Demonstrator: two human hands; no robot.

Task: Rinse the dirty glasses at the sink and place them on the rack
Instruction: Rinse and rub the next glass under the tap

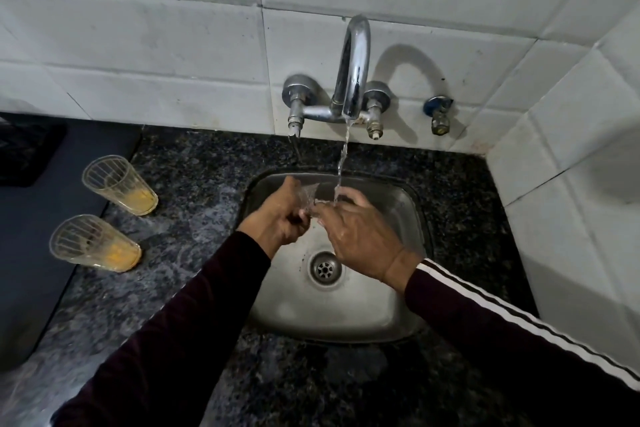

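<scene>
Nearest the camera: two dark sleeves reach fwd over the speckled dark stone bench (173, 288), the right one w/ white stripes along it. Both arms end over the steel sink (398, 305), set into the bench, drain (325, 268) at its middle, just below the hands. Left hand (277, 218) is curled, its grip closed round one end of a clear glass (309, 197); right hand (360, 236) has its fingers wrapped over the other end, grip also grasping the glass. So the glass is held btwn both hands, above the sink basin, tilted on its side; which end is the rim can't be made out, it's mostly see-through and blurred by water. A thin stream of water (343, 163) falls from the tap (353, 66) and lands on the right hand's fingers and the glass. To the left, on the bench near the edge of a dark mat (41, 253), stand two ribbed glasses, upright, well apart from the sink: the nearer dirty glass (93, 243) and the farther dirty glass (117, 184), each w/ orange-yellow residue at the bottom. They're near each other, not touching. Farther back, the chrome tap is fixed to the white tiled wall (173, 45), w/ two valves either side of the spout, and a small blue-capped valve (439, 114) to the right. Tiled wall also runs down the right side.
</scene>
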